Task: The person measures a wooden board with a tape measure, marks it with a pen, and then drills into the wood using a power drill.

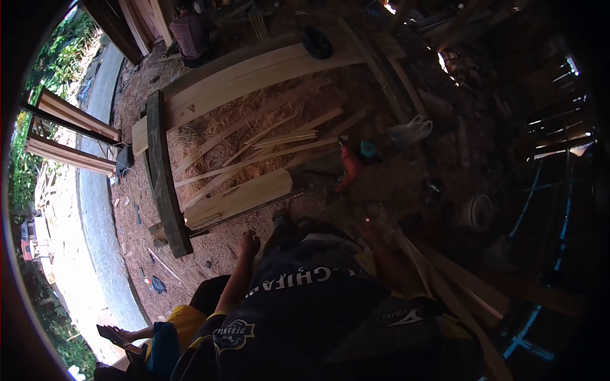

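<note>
My left hand (250, 242) hangs beside my body with its fingers curled, and nothing shows in it. It is nearest to a pale board (244, 198) lying low in front of me. My right hand (370, 230) is in deep shadow on the other side, and its fingers cannot be made out. Ahead of it lies a red-orange object (349, 169) beside a teal one (368, 149). A dark beam (162, 171) crosses the boards' left ends. Farther off, a long wide plank (235, 82) carries a dark object (317, 42).
Thin wood strips (267, 143) and shavings cover the ground between the planks. A person (189, 35) is low at the far side. Another person's hand (130, 334) holds a dark flat object at lower left. Long boards (457, 276) lean at right near a round container (481, 211).
</note>
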Demonstrator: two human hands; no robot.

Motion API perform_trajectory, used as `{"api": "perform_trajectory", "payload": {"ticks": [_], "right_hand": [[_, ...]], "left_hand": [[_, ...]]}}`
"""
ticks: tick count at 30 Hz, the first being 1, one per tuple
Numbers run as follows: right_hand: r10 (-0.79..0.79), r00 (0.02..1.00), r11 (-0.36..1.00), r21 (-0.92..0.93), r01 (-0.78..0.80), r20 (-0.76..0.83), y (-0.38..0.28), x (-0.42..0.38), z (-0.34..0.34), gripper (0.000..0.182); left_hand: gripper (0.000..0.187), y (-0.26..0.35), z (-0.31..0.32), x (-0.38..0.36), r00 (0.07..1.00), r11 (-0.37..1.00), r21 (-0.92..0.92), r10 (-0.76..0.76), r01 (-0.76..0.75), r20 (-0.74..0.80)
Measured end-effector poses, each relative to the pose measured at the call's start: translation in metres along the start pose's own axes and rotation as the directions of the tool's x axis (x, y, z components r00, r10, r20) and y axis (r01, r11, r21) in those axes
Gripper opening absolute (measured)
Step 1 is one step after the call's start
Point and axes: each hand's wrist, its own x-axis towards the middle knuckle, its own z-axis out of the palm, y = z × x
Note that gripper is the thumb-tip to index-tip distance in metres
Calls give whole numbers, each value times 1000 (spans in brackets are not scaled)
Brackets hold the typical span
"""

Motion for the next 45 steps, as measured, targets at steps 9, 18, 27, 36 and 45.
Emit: {"api": "perform_trajectory", "payload": {"ticks": [9,18,27,36,45], "right_hand": [[-24,946,867,465,181,-324,-93,-35,-30,39],[157,925,700,700,144,-347,-203,-69,-65,39],[36,928,831,526,178,-372,-204,-20,-89,46],[72,927,860,493,129,-367,-180,95,-126,42],[-122,775,991,-119,61,-619,-153,246,-161,53]], "left_hand": [[28,60,-23,98,882,847,-272,471,-457,-15],[21,133,-40,119,806,734,-415,592,-537,5],[24,177,-32,139,824,760,-392,566,-517,10],[25,244,-34,133,904,869,-275,427,-412,-6],[25,243,-2,115,977,905,-369,205,-210,-53]]}}
